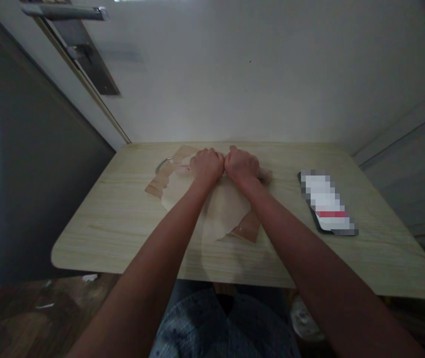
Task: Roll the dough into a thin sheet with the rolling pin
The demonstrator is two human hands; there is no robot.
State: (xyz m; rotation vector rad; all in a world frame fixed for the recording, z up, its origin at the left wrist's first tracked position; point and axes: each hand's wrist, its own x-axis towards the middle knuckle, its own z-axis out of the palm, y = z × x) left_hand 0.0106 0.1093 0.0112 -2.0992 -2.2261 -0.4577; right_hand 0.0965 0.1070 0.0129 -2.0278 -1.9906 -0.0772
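Note:
Both my hands rest side by side at the far middle of a light wooden table [123, 223]. My left hand [207, 166] and my right hand [241, 166] are both closed into fists, knuckles touching, pressed on the top edge of a pale thin sheet [222, 211]. That sheet lies over a brown paper or board [248, 228] whose corners stick out at left and lower right. What the fingers grip under the fists is hidden. A thin metal ring or wire loop [162, 164] peeks out left of my left hand.
A dark phone-like slab with a blurred white and red label [326, 204] lies on the table's right side. A white wall stands behind the table. A door with a metal handle [66, 12] is at upper left. Dark wooden floor lies below left.

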